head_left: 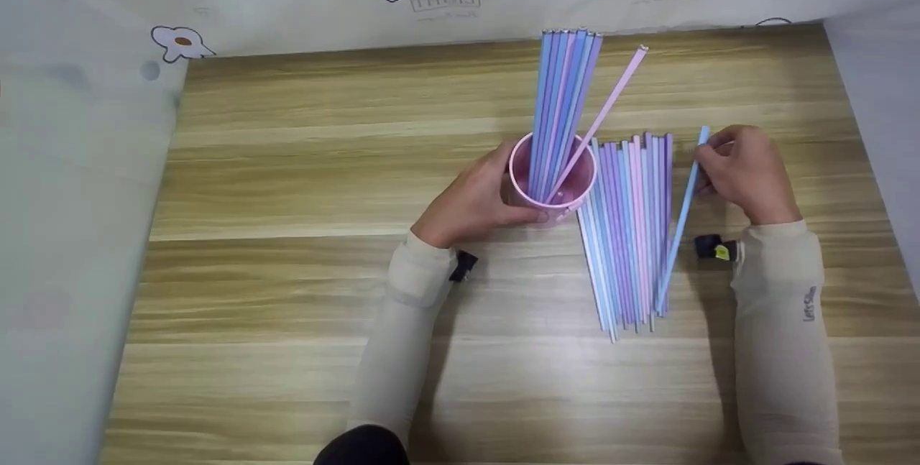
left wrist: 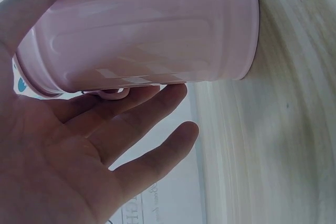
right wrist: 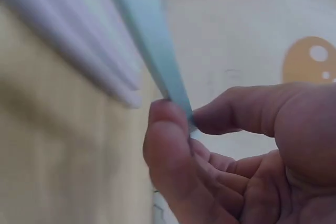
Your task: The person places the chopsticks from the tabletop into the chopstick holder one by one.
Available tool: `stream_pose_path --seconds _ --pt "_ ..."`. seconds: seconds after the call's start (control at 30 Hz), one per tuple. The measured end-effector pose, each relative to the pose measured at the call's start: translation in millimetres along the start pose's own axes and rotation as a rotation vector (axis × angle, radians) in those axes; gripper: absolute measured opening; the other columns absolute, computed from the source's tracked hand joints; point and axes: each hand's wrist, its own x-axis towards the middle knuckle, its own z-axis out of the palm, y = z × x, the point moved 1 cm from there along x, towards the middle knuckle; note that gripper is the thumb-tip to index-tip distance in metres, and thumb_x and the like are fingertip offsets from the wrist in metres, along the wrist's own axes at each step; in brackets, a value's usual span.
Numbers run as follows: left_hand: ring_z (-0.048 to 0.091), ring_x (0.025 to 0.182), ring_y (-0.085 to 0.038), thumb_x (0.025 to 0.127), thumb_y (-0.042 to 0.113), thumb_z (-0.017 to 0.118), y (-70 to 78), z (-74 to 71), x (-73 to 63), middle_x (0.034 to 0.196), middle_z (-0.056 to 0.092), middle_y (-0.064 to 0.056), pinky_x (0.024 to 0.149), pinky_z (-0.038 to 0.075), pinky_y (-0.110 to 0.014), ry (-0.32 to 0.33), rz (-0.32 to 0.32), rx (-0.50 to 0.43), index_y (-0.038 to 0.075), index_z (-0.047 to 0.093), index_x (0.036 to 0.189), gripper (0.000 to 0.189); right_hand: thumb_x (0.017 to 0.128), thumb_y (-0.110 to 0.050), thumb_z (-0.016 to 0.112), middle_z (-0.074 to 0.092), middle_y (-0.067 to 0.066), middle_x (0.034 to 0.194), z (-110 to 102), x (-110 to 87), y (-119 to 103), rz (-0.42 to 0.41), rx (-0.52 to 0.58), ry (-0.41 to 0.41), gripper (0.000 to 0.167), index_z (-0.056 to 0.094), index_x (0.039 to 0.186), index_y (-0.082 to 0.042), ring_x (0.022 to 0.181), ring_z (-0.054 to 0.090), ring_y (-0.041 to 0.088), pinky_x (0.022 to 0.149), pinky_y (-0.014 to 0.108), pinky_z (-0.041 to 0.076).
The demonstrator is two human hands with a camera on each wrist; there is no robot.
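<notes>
A pink cup (head_left: 517,179) stands on the wooden table, holding a bundle of blue, purple and pink sticks (head_left: 560,98) and one pink stick (head_left: 611,102) leaning apart to the right. My left hand (head_left: 478,195) grips the cup's side, thumb in front and fingers behind; in the left wrist view the fingers reach under a small handle-like loop (left wrist: 114,95). Between thumb and forefinger, my right hand (head_left: 744,167) pinches a long light blue stick (head_left: 686,210) near its far end. Its near end overlaps the right edge of a row of pastel sticks (head_left: 625,235) lying on the table.
Behind the table (head_left: 287,292) hangs a pale sheet (head_left: 287,1) printed with flowers. A pale wall (head_left: 877,106) borders the right side. Dark wrist devices (head_left: 708,246) sit at both cuffs.
</notes>
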Motion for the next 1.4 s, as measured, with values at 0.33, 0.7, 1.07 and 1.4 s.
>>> stream_pose_path --seconds 0.33,0.7,1.07,1.4 --pt "0.049 0.127 -0.011 0.072 0.033 0.09 -0.9 -0.4 0.8 0.142 0.052 -0.002 0.109 0.036 -0.025 0.005 0.023 -0.007 0.013 0.035 0.152 0.099 0.104 -0.019 0.038 0.066 0.004 0.066 -0.3 -11.0 -30.7 -0.076 0.249 0.082 0.015 0.039 0.112 -0.006 0.051 0.066 0.019 0.055 0.033 0.059" --pt "0.05 0.126 -0.01 0.072 0.034 0.091 -0.8 -0.5 0.5 0.141 0.053 -0.003 0.108 0.037 -0.023 0.011 0.039 -0.003 0.012 0.036 0.151 0.098 0.101 -0.009 0.044 0.061 0.013 0.057 -20.0 -13.5 -80.8 -0.182 0.675 0.176 0.012 0.041 0.111 -0.002 0.04 0.061 0.021 0.045 0.032 0.055" --pt "0.05 0.126 -0.011 0.073 0.035 0.09 -1.1 0.5 -0.1 0.141 0.053 -0.002 0.108 0.037 -0.025 0.011 0.009 0.035 0.013 0.035 0.152 0.099 0.102 -0.012 0.046 0.059 0.015 0.058 -29.7 -17.1 -128.8 -0.331 0.791 0.31 0.015 0.041 0.114 -0.002 0.043 0.06 0.022 0.049 0.031 0.056" --pt "0.05 0.125 -0.011 0.073 0.033 0.09 0.3 -0.1 -0.2 0.14 0.054 -0.003 0.107 0.037 -0.024 0.014 0.018 0.024 0.011 0.036 0.151 0.097 0.103 -0.015 0.046 0.06 0.012 0.061 -12.4 -14.9 -149.0 -0.403 0.603 0.337 0.011 0.041 0.11 -0.008 0.047 0.063 0.02 0.052 0.029 0.057"
